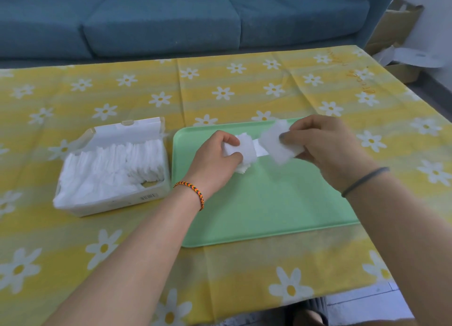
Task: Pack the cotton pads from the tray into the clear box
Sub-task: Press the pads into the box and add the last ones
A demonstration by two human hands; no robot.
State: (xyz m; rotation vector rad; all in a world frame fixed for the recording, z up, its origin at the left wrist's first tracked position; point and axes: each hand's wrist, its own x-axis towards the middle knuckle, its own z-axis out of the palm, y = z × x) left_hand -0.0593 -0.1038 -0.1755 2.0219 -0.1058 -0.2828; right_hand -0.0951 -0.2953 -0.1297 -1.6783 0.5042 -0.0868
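The cotton pads point(244, 147) left on the tray point(269, 203) lie near its far edge, in a short row whose long axis runs left to right between the 2 hands. They are white, soft and roughly rectangular with slightly fuzzy edges; a narrow white strip shows in the gap between the 2 bunches. The left hand point(220, 154) has its grip closed around a small stack, thumb on top and fingers curled beneath, with a few pads poking out under the palm onto the tray. The right hand point(325, 144) pinches another bunch point(278, 144) between thumb and fingers, its flat face tilted up toward the camera, a little blurred. The tray is pale green with rounded corners and sits on a bench covered by a yellow cloth point(244, 88) printed with white daisies. Just left of the tray stands the clear box point(156, 191), lid tipped back, already nearly full of upright white pads packed in rows, with a small gap at its near right corner. A braided bracelet point(190, 191) circles the left wrist and a dark band point(364, 181) the right. A blue sofa point(171, 20) stands beyond the bench, and cardboard boxes point(396, 32) sit at the far right.
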